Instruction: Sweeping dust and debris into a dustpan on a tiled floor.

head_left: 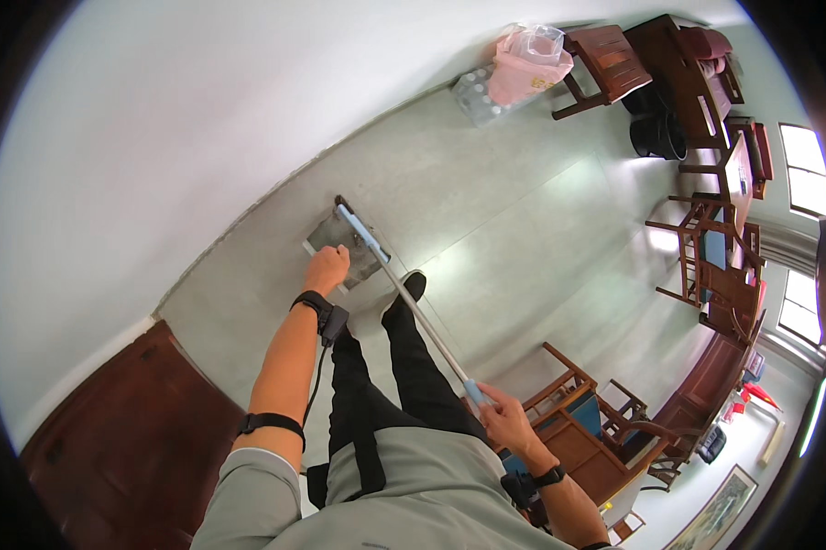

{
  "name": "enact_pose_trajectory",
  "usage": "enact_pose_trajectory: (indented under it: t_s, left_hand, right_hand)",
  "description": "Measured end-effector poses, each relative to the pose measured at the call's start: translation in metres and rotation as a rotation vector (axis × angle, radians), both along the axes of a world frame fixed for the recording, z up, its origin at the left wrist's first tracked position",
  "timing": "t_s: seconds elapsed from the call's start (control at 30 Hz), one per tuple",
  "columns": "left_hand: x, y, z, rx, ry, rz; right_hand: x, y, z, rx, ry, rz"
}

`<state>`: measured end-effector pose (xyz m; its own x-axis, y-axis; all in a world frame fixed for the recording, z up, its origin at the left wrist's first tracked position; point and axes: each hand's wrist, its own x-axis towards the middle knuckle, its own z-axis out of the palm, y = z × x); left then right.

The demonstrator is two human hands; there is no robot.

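Note:
My right hand (pixel 506 419) is wrapped round the blue grip of a broom, whose grey pole (pixel 431 335) slants up and left across my legs. At its far end, the light-blue broom head (pixel 362 232) with dark bristles lies along the far right edge of a grey dustpan (pixel 326 231) on the floor. Dark bits of dirt show in the dustpan. Above the pan, my left hand (pixel 328 268) is closed; it seems to hold the dustpan's handle, which the fingers hide. My shoe (pixel 415 286) stands just right of the pan.
A white wall (pixel 156 137) runs along the left, with a dark red-brown door (pixel 138 440) lower left. Water bottles (pixel 477 96) and a pink bag (pixel 527 73) stand by the wall. Wooden chairs (pixel 605 60), a black bin (pixel 658 137) and more chairs (pixel 578 426) line the right.

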<state>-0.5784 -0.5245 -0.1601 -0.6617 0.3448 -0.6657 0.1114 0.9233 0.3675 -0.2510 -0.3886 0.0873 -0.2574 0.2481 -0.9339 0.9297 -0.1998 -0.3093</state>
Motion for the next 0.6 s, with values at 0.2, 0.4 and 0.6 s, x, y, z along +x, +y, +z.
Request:
enact_pose_trajectory:
  t_s: [0.2, 0.4, 0.6]
  left_hand:
    - [0.012, -0.032, -0.002, 0.001, 0.004, -0.012]
    - [0.017, -0.046, 0.008, -0.066, -0.030, 0.028]
    - [0.008, -0.068, -0.027, -0.002, 0.066, 0.049]
  right_hand:
    - [0.002, -0.004, -0.035, 0.426, 0.195, 0.313]
    - [-0.039, -0.011, -0.068, 0.505, 0.033, 0.390]
    - [-0.016, -0.025, -0.061, 0.434, 0.095, 0.531]
